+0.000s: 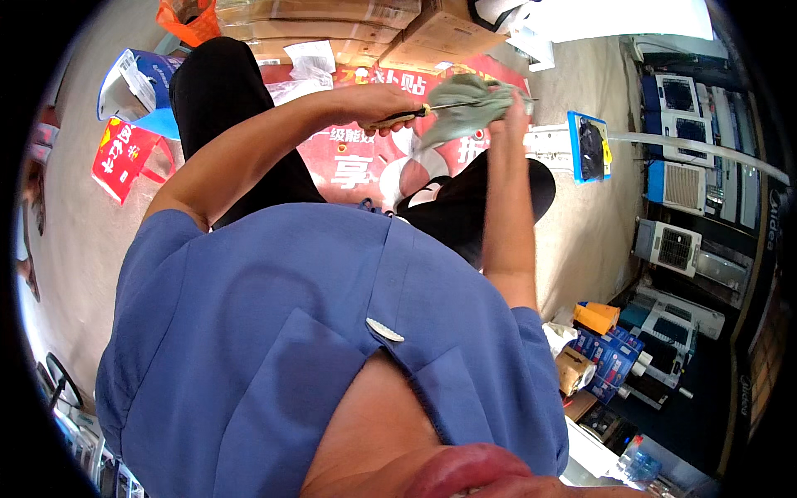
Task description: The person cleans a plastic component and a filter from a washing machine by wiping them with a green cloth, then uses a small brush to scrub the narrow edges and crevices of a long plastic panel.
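Note:
My left hand (389,109) grips the black and yellow handle (401,116) of a screwdriver held out in front of me. Its thin metal shaft (453,106) points right and passes across a grey-green cloth (457,99). With the fingers of my right hand (512,118), I hold the cloth's right side around the far part of the shaft. The right hand and the cloth are blurred. Both hands are above a red printed sheet (324,171) on the floor between my knees.
Cardboard boxes (436,37) stand beyond the sheet. To the left are a blue bucket-like container (137,87) and a red bag (127,159). A blue tray (576,149) with a black item lies to the right. Several air coolers (675,243) line the right side.

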### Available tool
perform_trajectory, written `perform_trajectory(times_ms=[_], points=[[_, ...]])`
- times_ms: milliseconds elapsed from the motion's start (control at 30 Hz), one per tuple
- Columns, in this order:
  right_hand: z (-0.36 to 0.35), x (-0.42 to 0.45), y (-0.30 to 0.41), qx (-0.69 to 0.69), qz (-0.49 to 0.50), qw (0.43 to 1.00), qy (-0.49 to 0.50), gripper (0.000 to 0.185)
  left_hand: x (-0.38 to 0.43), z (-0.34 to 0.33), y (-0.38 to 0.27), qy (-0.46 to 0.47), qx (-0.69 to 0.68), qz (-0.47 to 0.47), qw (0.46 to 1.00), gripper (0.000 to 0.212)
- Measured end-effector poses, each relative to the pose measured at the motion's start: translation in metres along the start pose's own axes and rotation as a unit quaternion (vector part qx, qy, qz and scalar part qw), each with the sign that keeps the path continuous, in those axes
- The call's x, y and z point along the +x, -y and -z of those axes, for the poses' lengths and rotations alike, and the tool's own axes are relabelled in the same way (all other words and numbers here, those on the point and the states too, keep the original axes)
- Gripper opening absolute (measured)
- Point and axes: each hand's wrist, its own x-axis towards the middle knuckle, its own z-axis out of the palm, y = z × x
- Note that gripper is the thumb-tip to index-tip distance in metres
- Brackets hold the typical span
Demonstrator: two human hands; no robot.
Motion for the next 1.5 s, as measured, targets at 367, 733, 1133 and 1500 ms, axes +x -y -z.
perform_trajectory(times_ms=[367, 733, 1133, 1500], points=[[0.125, 0.072, 0.180, 0.114, 0.116, 0.977, -0.137, 0.043, -0.017, 0.008, -0.034, 0.039, -0.177, -0.069, 0.981, 0.043], [-0.038, -0.019, 0.130, 0.181, 0.112, 0.951, 0.224, 0.050, 0.028, 0.005, -0.021, 0.129, -0.313, -0.034, 0.940, 0.047], [-0.048, -0.034, 0.099, 0.050, 0.192, 0.978, 0.069, 0.052, 0.054, -0.009, -0.024, -0.084, -0.067, -0.069, 0.992, 0.051], [-0.078, -0.105, -0.036, 0.039, 0.003, 0.992, 0.118, 0.037, 0.073, 0.007, -0.010, -0.182, 0.096, -0.121, 0.971, 0.051]])
